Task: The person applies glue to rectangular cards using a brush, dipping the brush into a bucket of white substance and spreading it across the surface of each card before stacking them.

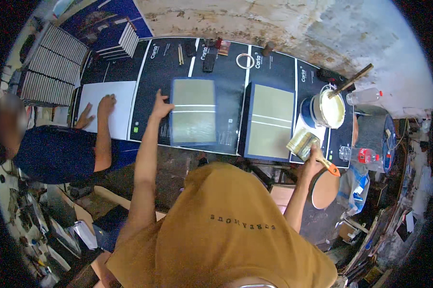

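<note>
My right hand is wrapped round a wide paintbrush with an orange handle, its broad bristle end over the table's near edge, right of a grey-green block with blue edges. That block looks like a stack of sheets with white stripes across its top. My left hand has its index finger stretched and thumb apart, beside a flatter grey-green sheet with blue edges and two white stripes; I cannot tell whether it touches it. Behind the brush stands a bucket of creamy white paste with a wooden stick in it.
At left, another person rests both hands on a white sheet. A tape roll and dark small blocks lie along the table's back. Plastic bottles are at right. Stacked boards stand far left.
</note>
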Demonstrator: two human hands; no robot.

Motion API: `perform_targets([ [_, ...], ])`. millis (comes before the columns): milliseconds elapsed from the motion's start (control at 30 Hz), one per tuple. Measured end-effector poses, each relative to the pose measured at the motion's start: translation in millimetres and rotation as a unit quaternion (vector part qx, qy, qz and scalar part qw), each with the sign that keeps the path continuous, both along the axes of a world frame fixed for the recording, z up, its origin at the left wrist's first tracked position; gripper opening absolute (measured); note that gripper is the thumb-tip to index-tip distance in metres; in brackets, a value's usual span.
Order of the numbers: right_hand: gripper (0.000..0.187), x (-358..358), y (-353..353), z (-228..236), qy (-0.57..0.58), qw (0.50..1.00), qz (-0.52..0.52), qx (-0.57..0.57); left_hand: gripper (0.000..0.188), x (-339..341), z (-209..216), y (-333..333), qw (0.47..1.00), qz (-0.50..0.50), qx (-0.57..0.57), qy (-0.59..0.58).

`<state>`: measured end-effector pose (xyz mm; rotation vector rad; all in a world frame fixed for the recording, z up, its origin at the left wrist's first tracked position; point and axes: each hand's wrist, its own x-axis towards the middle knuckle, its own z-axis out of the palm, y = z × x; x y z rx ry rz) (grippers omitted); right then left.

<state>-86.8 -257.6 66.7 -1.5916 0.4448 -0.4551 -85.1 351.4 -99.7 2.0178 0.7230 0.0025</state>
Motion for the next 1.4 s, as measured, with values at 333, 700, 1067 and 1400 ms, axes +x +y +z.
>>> perform_targets([
  [333, 0.053, -39.7, -44.9, -29.3, 0.039, 0.991, -0.010, 0.125, 0.107, 21.3, 61.0, 28.0, 0.944, 0.011, 0.331, 0.007],
  [700, 0.031, 6.3, -39.9, 35.4, -0.062, 0.924, -0.055, 0.374, 0.153, 87.2, 106.1, -345.5, 0.781, -0.509, 0.361, 0.007],
  [1067, 0.028, 148.8, -161.3, 80.6, -0.123, 0.975, 0.012, -0.187, 0.080, 45.7, 150.1, -364.4, 0.857, -0.405, 0.302, -0.098],
  [1400, 0.043, 273.7, -185.3, -8.8, 0.046, 0.882, 0.240, -0.404, 0.055, -107.6, 114.5, -267.1, 0.962, 0.013, 0.257, -0.090],
])
